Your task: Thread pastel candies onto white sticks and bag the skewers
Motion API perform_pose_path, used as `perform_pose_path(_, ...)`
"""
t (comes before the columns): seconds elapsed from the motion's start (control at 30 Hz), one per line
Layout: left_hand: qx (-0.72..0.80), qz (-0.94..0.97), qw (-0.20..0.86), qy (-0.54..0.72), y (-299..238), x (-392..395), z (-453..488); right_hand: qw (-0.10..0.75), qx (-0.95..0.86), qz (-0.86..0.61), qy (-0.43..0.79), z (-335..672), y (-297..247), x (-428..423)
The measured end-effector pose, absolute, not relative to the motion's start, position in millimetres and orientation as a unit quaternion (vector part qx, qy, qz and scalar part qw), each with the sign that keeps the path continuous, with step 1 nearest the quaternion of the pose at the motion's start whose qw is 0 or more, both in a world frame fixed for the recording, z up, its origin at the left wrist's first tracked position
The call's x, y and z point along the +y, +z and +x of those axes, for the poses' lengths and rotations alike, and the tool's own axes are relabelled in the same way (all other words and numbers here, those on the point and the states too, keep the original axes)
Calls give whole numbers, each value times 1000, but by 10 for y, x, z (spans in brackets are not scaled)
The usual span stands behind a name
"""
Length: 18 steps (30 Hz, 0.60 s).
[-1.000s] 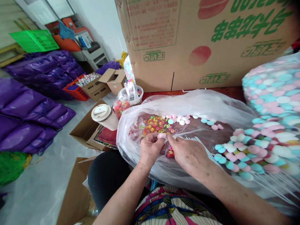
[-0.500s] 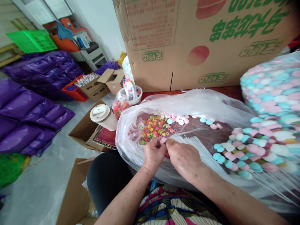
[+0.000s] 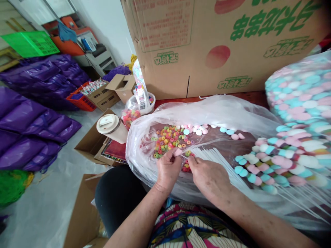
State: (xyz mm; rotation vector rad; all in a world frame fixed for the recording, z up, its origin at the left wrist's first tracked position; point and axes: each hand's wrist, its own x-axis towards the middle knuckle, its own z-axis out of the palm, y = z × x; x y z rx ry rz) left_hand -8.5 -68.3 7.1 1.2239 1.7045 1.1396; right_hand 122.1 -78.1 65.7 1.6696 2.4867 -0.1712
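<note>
My left hand [image 3: 167, 169] pinches a pink round candy [image 3: 178, 152] between thumb and fingers. My right hand [image 3: 210, 177] is closed on a thin white stick [image 3: 190, 158] whose tip meets that candy. Both hands work over a clear plastic sheet [image 3: 207, 112] spread on a table. A heap of small coloured ring candies [image 3: 168, 139] lies just beyond my left hand. Loose pink, white and blue round candies [image 3: 200, 131] lie further back. A bundle of white sticks [image 3: 219, 160] fans out to the right, toward finished candy skewers [image 3: 279, 162].
A large printed cardboard box [image 3: 219, 44] stands behind the table. A lidded paper cup [image 3: 110, 127] lies on open boxes at left, near a tub of candy [image 3: 142, 103]. Purple bags [image 3: 31, 113] cover the floor at left. A bag of pastel candies [image 3: 302, 93] sits at right.
My hands drew together on the candy and stick, then parted a little. The pink candy stays in my left fingers. The view shifted slightly downward.
</note>
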Motion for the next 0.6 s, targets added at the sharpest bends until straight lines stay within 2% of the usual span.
perform_pose_path(0.23,617,530,379,441,117,-721,-36,36,813,568,-118,1173,595,-740)
perform_pose_path(0.4,641,577,315,397,131,-728,-43,31,797,578,-170,1266,475,-723)
perform_pose_path(0.6,577,681,331,306,266,-560,-83,-116,749,600,-255,1547,193,-643)
